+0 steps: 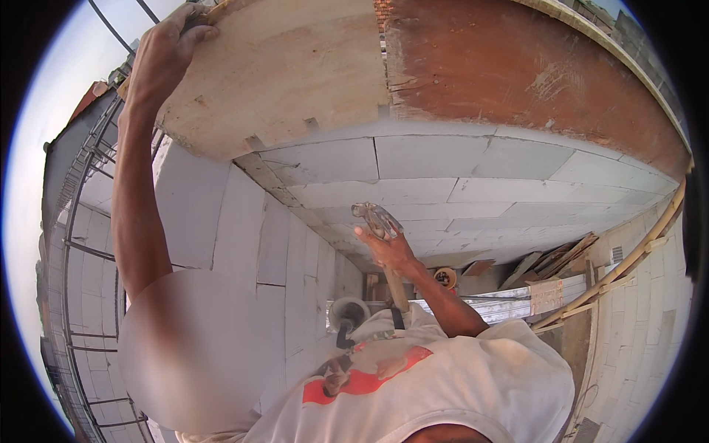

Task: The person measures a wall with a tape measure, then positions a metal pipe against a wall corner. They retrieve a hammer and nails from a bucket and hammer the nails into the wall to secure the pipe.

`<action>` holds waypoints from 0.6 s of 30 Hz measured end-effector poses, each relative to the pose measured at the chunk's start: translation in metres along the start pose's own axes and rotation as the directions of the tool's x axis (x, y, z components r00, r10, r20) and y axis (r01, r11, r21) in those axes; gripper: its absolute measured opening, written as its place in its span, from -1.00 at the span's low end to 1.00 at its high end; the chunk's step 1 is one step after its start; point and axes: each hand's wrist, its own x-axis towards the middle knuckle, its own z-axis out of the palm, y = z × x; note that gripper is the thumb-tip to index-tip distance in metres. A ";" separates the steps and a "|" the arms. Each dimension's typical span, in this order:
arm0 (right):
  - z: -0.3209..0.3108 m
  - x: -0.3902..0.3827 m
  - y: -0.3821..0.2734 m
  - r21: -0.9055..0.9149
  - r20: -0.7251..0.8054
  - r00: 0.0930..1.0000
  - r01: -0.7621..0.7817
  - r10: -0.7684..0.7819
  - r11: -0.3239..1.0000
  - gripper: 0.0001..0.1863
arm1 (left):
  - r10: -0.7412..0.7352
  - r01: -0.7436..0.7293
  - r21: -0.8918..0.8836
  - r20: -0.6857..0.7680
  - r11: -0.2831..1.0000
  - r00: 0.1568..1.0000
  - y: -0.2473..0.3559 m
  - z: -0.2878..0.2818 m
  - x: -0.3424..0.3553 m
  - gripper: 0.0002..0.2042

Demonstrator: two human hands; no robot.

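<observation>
Left hand [181, 31] grips edge of pale board [288, 81], apparently steadying it; right hand [396, 255] holds hammer [396, 286] near its head, probably for control.

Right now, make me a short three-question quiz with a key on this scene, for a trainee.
1. What tool does the right hand hold?
2. True or false: the left hand is lower in the picture than the right.
3. What colour is the upper right panel? A) blue B) reddish-brown C) green

Key:
1. A wooden-handled hammer.
2. False; it is raised to the upper left edge of the tan panel.
3. B
</observation>
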 end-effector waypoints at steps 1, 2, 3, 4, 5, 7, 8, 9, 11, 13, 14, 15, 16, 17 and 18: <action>0.000 -0.007 0.022 0.016 0.014 1.000 0.005 -0.005 1.000 -0.41 | -0.016 0.016 0.009 0.006 1.000 1.000 0.003 -0.001 -0.002 -0.63; -0.002 -0.011 0.046 0.030 0.023 1.000 0.011 -0.012 0.999 -0.43 | -0.025 0.025 -0.008 0.010 1.000 1.000 0.009 -0.002 -0.001 -0.62; -0.005 -0.011 0.063 0.041 0.036 0.999 0.017 -0.019 0.999 -0.45 | -0.013 0.013 -0.008 0.012 1.000 1.000 0.009 0.002 0.003 -0.62; -0.009 -0.012 0.071 0.063 0.083 0.996 0.005 -0.010 0.998 -0.47 | -0.007 0.007 -0.001 0.014 1.000 1.000 0.006 0.002 0.005 -0.61; -0.013 -0.015 0.078 0.084 0.135 0.991 -0.012 0.000 0.996 -0.49 | -0.005 0.005 0.009 0.019 1.000 1.000 0.005 0.000 0.004 -0.61; -0.015 -0.019 0.095 0.063 0.119 0.993 0.001 -0.008 0.998 -0.54 | -0.010 0.009 0.019 0.066 1.000 0.998 0.004 -0.002 0.009 -0.60; -0.015 -0.016 0.097 0.020 0.053 0.998 0.036 -0.037 0.999 -0.57 | -0.010 0.008 0.027 0.083 1.000 0.997 0.004 -0.005 0.014 -0.60; -0.016 -0.013 0.098 -0.025 -0.012 0.998 0.069 -0.069 0.997 -0.60 | -0.006 0.004 0.036 0.068 0.999 0.998 0.005 -0.005 0.014 -0.60; -0.022 -0.014 0.087 0.035 -0.051 0.999 0.020 -0.018 0.999 -0.62 | -0.004 0.001 0.060 0.041 0.998 0.999 0.005 -0.007 0.007 -0.60; -0.031 -0.025 0.081 0.085 -0.078 0.997 -0.001 0.008 0.996 -0.64 | -0.023 0.023 0.018 0.010 1.000 1.000 0.015 -0.006 -0.001 -0.64; -0.037 -0.027 0.078 0.101 -0.079 0.997 0.025 -0.017 0.995 -0.65 | -0.032 0.032 -0.002 -0.013 0.999 0.999 0.020 -0.008 -0.003 -0.65; -0.041 -0.027 0.078 0.117 -0.081 0.996 0.050 -0.041 0.992 -0.66 | -0.025 0.025 0.013 -0.013 1.000 1.000 0.022 -0.009 -0.004 -0.65; -0.045 -0.026 0.079 0.101 -0.103 0.991 0.094 -0.083 0.990 -0.67 | -0.018 0.018 0.028 -0.013 0.999 1.000 0.024 -0.009 -0.005 -0.65; -0.050 -0.025 0.081 0.082 -0.121 0.985 0.135 -0.124 0.987 -0.68 | -0.016 0.016 0.044 -0.012 0.999 1.000 0.025 -0.010 -0.007 -0.65; -0.054 -0.025 0.082 0.063 -0.139 0.977 0.175 -0.165 0.983 -0.68 | -0.022 0.022 0.037 -0.009 0.999 1.000 0.024 -0.012 -0.009 -0.66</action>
